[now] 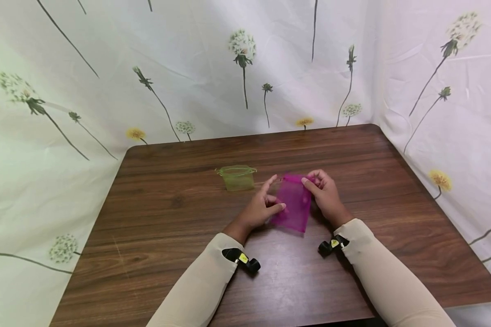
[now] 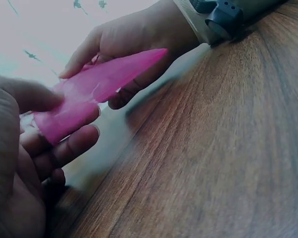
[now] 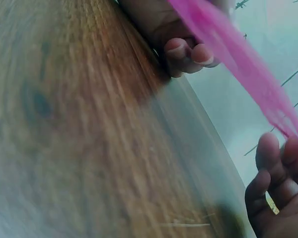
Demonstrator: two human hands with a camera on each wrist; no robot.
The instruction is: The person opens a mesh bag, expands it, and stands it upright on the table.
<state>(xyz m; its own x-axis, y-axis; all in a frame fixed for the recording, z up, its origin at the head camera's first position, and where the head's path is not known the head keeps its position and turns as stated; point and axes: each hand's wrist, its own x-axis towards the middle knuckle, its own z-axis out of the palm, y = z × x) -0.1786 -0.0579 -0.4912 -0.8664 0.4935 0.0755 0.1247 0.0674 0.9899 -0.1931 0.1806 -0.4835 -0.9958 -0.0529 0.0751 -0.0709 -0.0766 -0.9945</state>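
Observation:
A sheer magenta drawstring pouch [image 1: 292,204] is held up over the table between both hands, its flat side facing the head camera. My left hand [image 1: 258,211] pinches its left side, thumb on top and fingers beneath, while the index finger points away along the edge. At the upper right corner, near the gathered top, my right hand [image 1: 326,195] grips the pouch between thumb and fingers. The left wrist view shows the pouch [image 2: 109,79] nearly edge-on, sloping between the hands. A sheer green pouch [image 1: 239,180] stands apart, beyond my left hand, its mouth open.
The dark wood-grain table [image 1: 155,236] has rounded corners. White fabric [image 1: 196,68] printed with dandelions hangs behind it and along its sides. Both forearms, in beige sleeves [image 1: 204,277] with small black wrist cameras, reach in from the front edge.

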